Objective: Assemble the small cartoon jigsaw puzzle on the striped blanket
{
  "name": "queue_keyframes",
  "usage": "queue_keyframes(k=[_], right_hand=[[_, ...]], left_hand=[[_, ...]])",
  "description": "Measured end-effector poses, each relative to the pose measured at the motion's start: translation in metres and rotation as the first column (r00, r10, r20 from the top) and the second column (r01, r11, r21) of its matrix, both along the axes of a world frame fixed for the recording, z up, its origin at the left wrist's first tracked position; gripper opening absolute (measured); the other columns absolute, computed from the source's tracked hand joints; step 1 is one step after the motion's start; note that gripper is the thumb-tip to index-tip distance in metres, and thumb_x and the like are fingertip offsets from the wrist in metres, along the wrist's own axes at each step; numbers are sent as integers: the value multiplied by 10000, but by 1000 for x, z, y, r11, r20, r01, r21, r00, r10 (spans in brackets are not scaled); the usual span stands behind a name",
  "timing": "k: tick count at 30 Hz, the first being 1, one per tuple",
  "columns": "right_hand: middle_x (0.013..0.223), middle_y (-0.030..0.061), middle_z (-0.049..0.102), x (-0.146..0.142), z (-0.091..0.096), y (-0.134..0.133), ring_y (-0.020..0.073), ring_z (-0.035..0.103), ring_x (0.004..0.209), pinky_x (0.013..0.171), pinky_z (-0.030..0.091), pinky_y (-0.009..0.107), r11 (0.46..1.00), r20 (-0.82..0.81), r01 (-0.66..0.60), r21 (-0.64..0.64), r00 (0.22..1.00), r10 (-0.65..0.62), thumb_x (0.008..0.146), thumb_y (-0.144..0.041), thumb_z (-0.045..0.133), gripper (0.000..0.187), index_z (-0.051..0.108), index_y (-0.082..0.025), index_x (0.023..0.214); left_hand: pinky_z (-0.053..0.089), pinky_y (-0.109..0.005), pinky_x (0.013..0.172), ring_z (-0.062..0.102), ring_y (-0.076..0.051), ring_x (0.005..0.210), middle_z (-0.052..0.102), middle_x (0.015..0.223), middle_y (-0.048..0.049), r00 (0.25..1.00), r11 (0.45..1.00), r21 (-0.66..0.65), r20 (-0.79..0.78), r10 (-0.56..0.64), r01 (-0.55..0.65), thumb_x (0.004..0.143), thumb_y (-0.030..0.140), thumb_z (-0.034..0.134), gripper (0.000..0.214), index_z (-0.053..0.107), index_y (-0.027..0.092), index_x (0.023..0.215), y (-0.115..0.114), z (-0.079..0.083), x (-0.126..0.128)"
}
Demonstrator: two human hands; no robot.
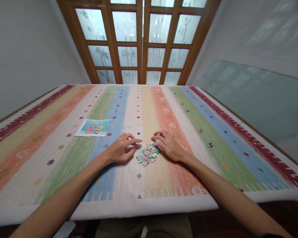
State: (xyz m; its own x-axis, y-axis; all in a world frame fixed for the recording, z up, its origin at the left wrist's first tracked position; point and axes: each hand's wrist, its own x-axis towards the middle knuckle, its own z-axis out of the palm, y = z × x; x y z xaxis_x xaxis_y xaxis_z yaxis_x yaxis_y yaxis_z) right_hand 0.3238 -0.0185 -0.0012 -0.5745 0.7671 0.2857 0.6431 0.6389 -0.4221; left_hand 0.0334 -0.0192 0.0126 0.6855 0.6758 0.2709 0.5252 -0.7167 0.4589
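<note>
A small heap of jigsaw puzzle pieces, mostly teal and tan with bits of pink, lies on the striped tablecloth. To its left is my left hand, its fingers spread and the index fingertip close to the heap's upper left edge. My right hand rests at the heap's right side, fingers loosely bent and apart, with the thumb by the outer pieces. Neither hand visibly grips a piece. A couple of loose teal pieces lie beyond my left hand. Farther left is a picture card with a pink and a yellow cartoon figure.
The wide table wears a tablecloth with coloured stripes and small printed motifs. Its front edge hangs just before my lap. Behind the table stand wooden doors with frosted panes. A glass panel leans along the right wall.
</note>
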Motion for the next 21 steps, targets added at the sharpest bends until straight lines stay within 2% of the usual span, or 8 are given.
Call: queue_keyframes(k=[5,10,15,18,21], right_hand=[[1256,132,628,0,1,-1,298,528,1183,1050,412,516,1000,-7,1,-10,1000,-1,1073,-349,311,432,698,-214,1208],[1239,134,626,-1,1,-1,297,529,1176,1050,412,514,1000,-32,-6,-22,999,5,1080,-385,299,454,705,-208,1177],[1253,129,620,0,0,-1,299,527,1182,1051,412,516,1000,-12,-4,-10,1000,3,1081,-385,303,451,712,-217,1170],[1245,132,622,0,1,-1,304,528,1183,1049,417,520,1000,-9,-3,-10,1000,3,1080,-391,300,457,715,-220,1162],[1242,138,624,0,2,-1,306,535,1172,1046,420,521,1000,-1,-3,-7,1000,3,1076,-383,308,450,717,-212,1155]], left_hand=[[429,-513,984,586,-277,1082,755,1128,-16,990,992,17,-77,-120,122,897,211,533,320,790,356,1020,0,2,0],[410,-498,969,569,-281,1095,732,1161,-38,983,990,101,-163,-83,101,935,213,521,315,773,338,1074,4,4,-2],[416,-478,972,538,-288,1126,699,1181,-73,979,975,218,-188,83,-41,982,200,461,332,733,293,1147,11,-3,-10],[427,-488,968,504,-318,1161,649,1278,-97,951,953,260,-220,216,-156,982,199,435,370,686,276,1242,17,-9,-16],[417,-529,989,466,-361,1214,588,1371,-128,920,935,269,-252,300,-231,966,210,422,447,612,251,1369,21,-14,-21]])
